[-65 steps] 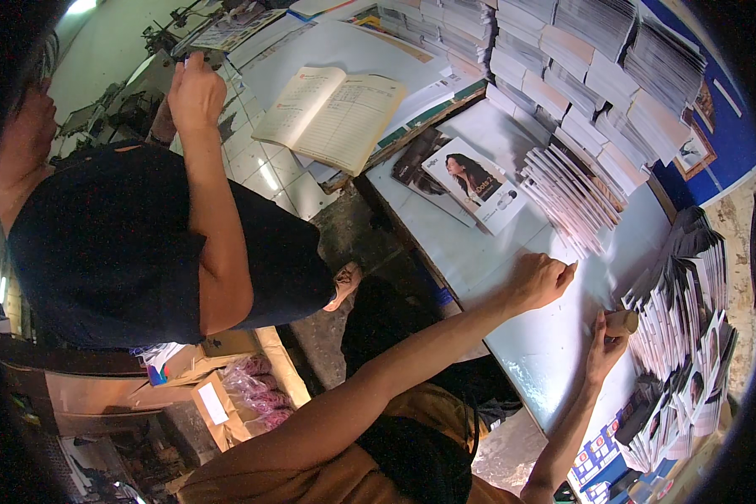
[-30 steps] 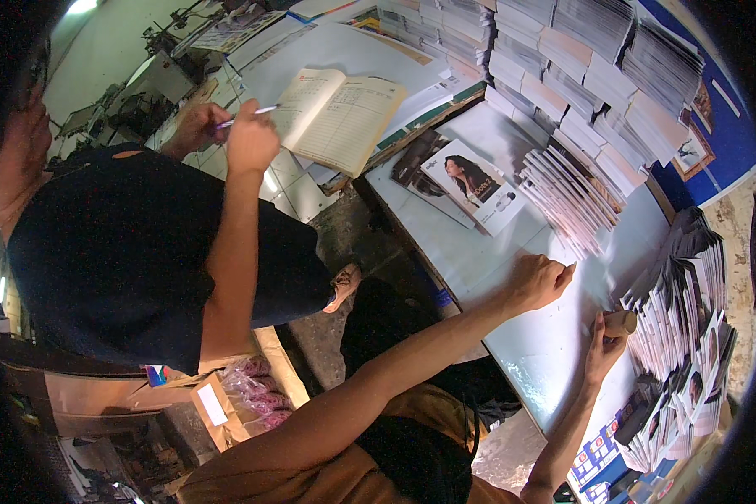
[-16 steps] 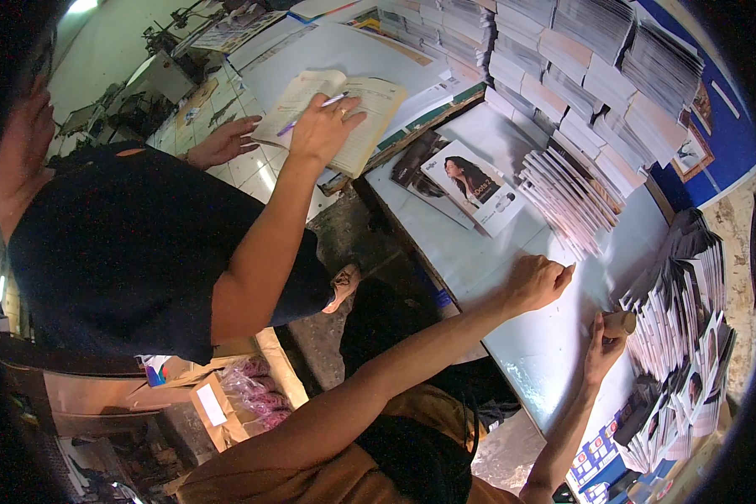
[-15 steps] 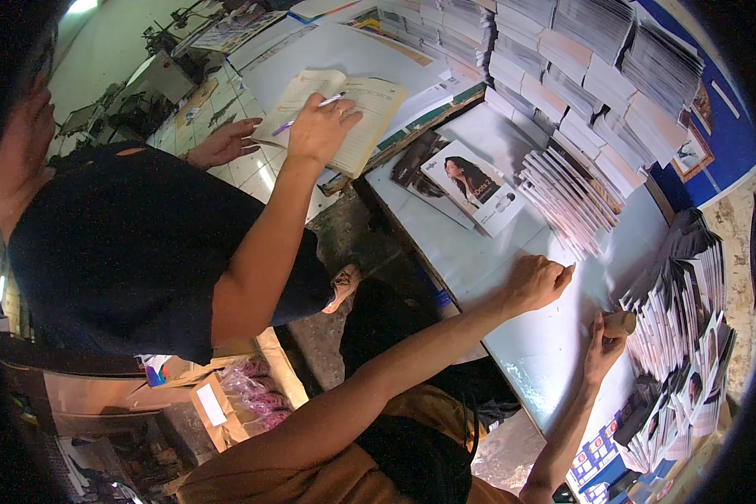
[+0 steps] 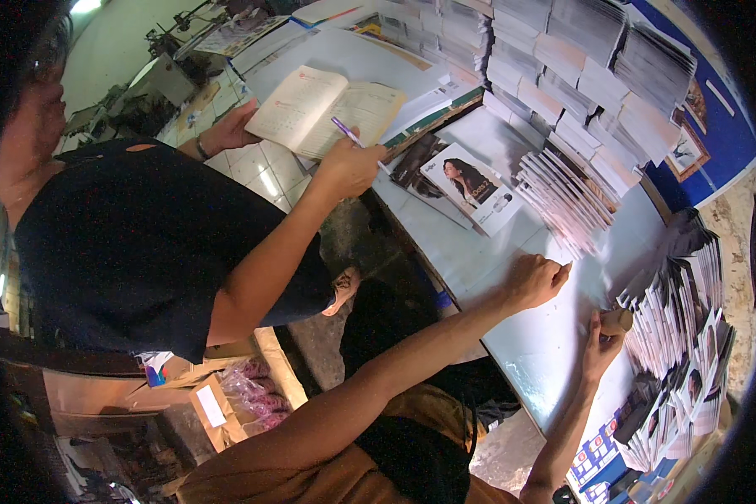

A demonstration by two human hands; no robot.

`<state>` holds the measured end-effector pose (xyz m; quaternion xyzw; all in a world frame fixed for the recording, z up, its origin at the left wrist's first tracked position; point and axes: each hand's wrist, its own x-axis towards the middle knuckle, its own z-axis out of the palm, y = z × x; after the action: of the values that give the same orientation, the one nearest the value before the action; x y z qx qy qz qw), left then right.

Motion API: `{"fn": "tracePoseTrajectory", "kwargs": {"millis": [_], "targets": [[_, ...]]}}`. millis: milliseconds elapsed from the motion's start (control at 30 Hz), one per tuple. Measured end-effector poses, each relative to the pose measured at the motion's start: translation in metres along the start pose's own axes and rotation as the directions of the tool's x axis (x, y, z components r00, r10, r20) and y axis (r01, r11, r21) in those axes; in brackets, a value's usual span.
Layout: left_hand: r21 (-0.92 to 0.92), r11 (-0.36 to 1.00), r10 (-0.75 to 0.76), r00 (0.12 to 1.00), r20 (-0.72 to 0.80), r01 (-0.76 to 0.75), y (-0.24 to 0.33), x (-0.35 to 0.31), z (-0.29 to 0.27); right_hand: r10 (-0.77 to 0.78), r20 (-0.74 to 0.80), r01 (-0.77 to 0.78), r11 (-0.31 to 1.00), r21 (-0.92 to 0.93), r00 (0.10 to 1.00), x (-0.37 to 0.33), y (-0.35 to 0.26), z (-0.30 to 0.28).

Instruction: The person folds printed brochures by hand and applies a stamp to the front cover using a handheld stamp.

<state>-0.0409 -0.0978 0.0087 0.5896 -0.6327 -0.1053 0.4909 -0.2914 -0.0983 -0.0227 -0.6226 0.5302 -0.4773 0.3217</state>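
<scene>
My left hand (image 5: pixel 536 282) rests on the pale tabletop (image 5: pixel 479 267) with its fingers curled in; whether anything is inside them is hidden. A short, rounded tan piece like a wooden block or handle (image 5: pixel 616 321) is in my right hand (image 5: pixel 601 351), by the table's right side. Just beyond my left hand lies a fanned row of thin booklets (image 5: pixel 564 202). Beside my right hand, a larger bank of overlapping booklets (image 5: pixel 665 328) leans along the table edge. Two flat covers with portraits, the upper one white (image 5: pixel 475 186), lie to the left of the row.
Tall stacks of printed sheets (image 5: pixel 554 63) rise at the back. At the left a person in a dark shirt (image 5: pixel 160 244) holds an open notebook (image 5: pixel 302 105) and a purple pen (image 5: pixel 344 130). A carton with plastic-wrapped pink bundles (image 5: pixel 256 395) stands low at the left.
The other person's writing hand has drawn back off the page toward the notebook's lower edge, uncovering the pages, and the notebook has tilted. My own hands have hardly moved.
</scene>
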Motion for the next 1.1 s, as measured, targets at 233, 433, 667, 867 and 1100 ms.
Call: {"fn": "tracePoseTrajectory", "kwargs": {"millis": [233,433,667,867,1100], "targets": [[0.051,0.995,-0.086,0.994,0.063,0.083,0.003,-0.003,0.003,-0.043,-0.081,0.049,0.996,0.074,0.996,-0.004,-0.025,0.003],[0.149,0.986,0.092,0.993,-0.077,-0.080,-0.001,-0.014,0.010,-0.047,-0.096,0.056,0.994,0.092,0.994,-0.014,-0.057,0.003],[0.196,0.980,0.026,1.000,0.016,-0.029,-0.003,-0.013,0.010,-0.357,-0.239,0.356,0.933,-0.051,0.903,-0.012,-0.053,-0.005],[0.122,0.987,0.110,0.993,-0.033,-0.105,-0.010,-0.006,-0.027,-0.426,-0.396,0.422,0.901,-0.103,0.813,-0.019,-0.065,-0.019],[0.570,0.732,0.353,0.923,0.150,-0.373,-0.055,0.018,-0.139,-0.531,-0.519,0.536,0.829,-0.156,0.670,-0.024,-0.076,-0.032]]}}
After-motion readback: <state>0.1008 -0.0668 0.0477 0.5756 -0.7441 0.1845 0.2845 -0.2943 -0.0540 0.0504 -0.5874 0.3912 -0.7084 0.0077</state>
